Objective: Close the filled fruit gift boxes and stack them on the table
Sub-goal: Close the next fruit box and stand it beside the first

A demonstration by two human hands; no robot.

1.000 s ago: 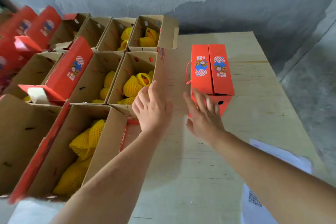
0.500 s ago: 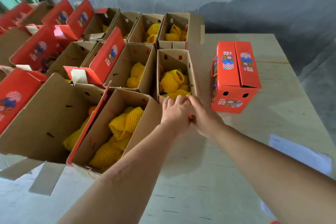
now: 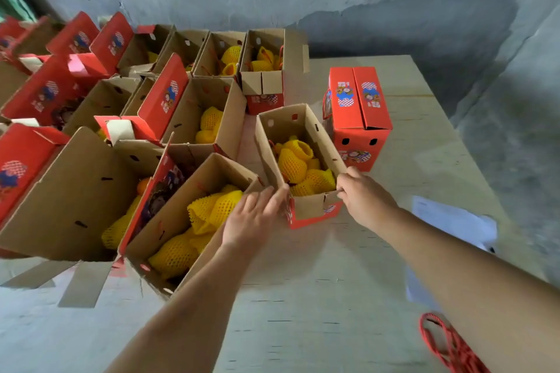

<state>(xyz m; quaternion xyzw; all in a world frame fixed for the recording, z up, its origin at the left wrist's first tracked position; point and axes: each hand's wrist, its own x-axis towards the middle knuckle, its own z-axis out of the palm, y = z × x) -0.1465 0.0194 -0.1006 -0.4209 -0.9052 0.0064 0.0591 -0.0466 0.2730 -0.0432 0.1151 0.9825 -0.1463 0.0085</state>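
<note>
Pale plywood tabletop (image 3: 303,297), rough grey concrete wall behind. Open fruit box (image 3: 306,209) angled, long axis toward wall; near corner gripped by right hand (image 3: 365,195), left hand (image 3: 253,216) laid flat, fingers loosely spread. Closed red box (image 3: 357,106) just beside.

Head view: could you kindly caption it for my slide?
Both hands, left and right, hold an open fruit box beside one closed box.

Pale plywood table (image 3: 303,297) carries everything. Open cardboard boxes (image 3: 188,221) of yellow net-wrapped fruit crowd it from 8 to 12 o'clock, one open box (image 3: 303,160) pulled out near centre, and a closed red box (image 3: 357,109) just beside it at 1 o'clock. White paper sheet (image 3: 448,221) lies at 3 o'clock, red cord (image 3: 448,345) at 5 o'clock.
</note>
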